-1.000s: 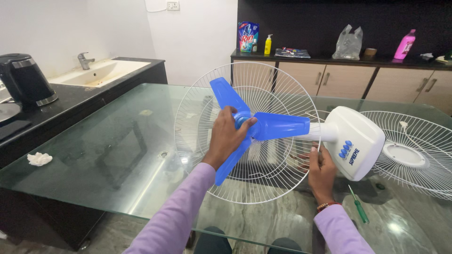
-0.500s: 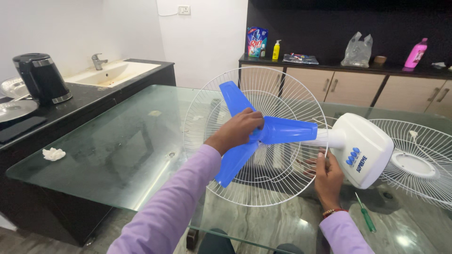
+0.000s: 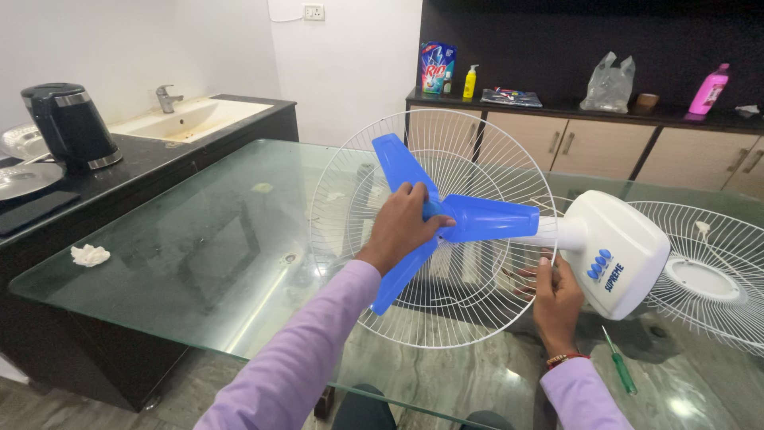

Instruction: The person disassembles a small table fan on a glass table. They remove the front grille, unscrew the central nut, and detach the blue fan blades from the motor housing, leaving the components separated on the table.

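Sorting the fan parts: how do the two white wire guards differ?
The white wire guard behind the blue blades stands upright, mounted on the white motor housing; the other white wire guard lies flat on the glass table, detached, with a solid centre disc. Both are round, radial wire grilles.

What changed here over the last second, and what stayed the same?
The left hand shifted its grip around the blue fan blade hub, fingers rolling over it and back. The right hand kept holding the white motor housing from below; the rear grille and green screwdriver stayed put.
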